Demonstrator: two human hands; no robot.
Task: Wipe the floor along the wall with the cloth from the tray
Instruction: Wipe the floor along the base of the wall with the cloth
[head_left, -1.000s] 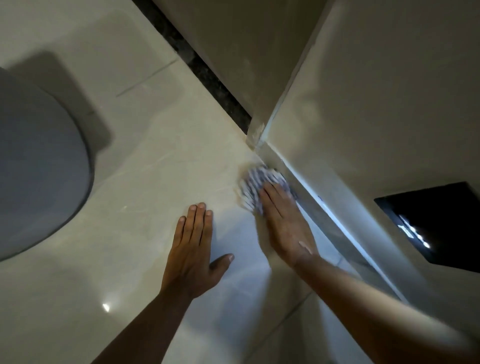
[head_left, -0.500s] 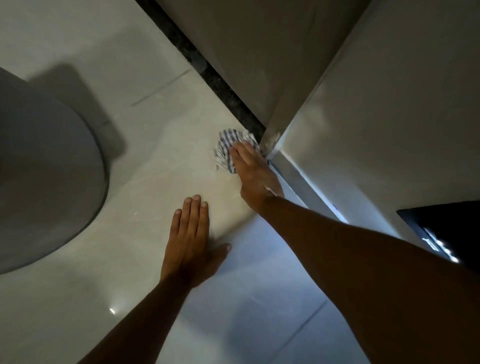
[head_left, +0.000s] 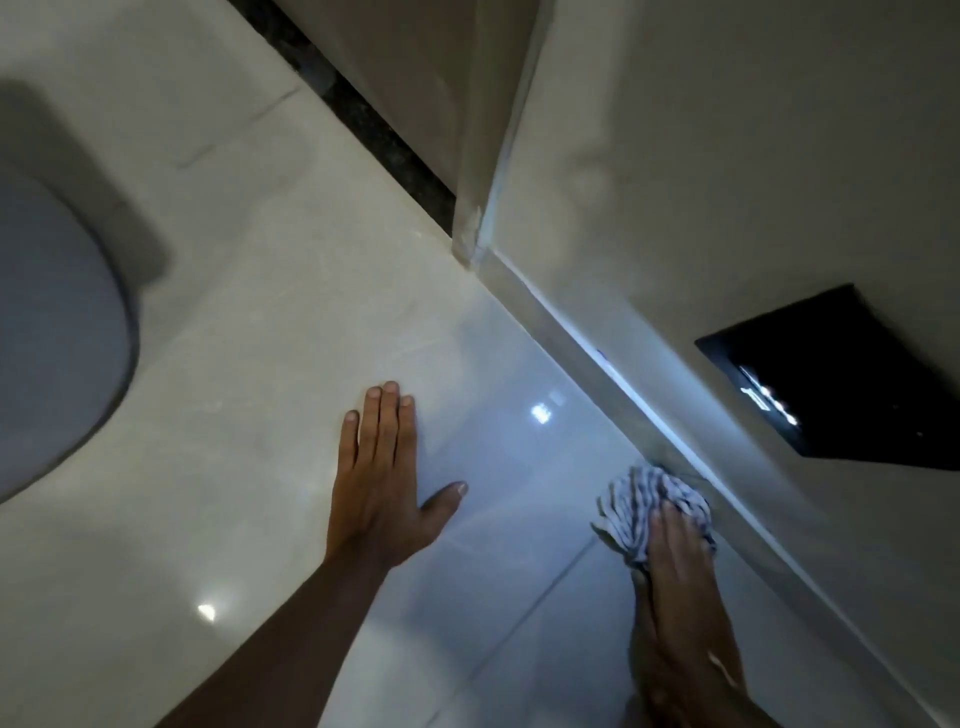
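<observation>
A crumpled blue-and-white striped cloth (head_left: 636, 506) lies on the glossy pale floor tiles (head_left: 270, 364), right against the base of the wall (head_left: 691, 218) at the lower right. My right hand (head_left: 680, 577) presses flat on the cloth's near half, fingers pointing along the skirting. My left hand (head_left: 379, 483) rests flat on the floor to the left of it, fingers together, thumb spread, holding nothing. No tray is in view.
A grey rounded object (head_left: 57, 343) fills the left edge. A dark stone strip (head_left: 358, 114) runs along the far wall to a corner post (head_left: 470, 228). A black panel (head_left: 836, 374) sits in the wall at the right.
My right hand has dragged the cloth back along the wall from the corner post toward me. My left hand has stayed planted on the floor.
</observation>
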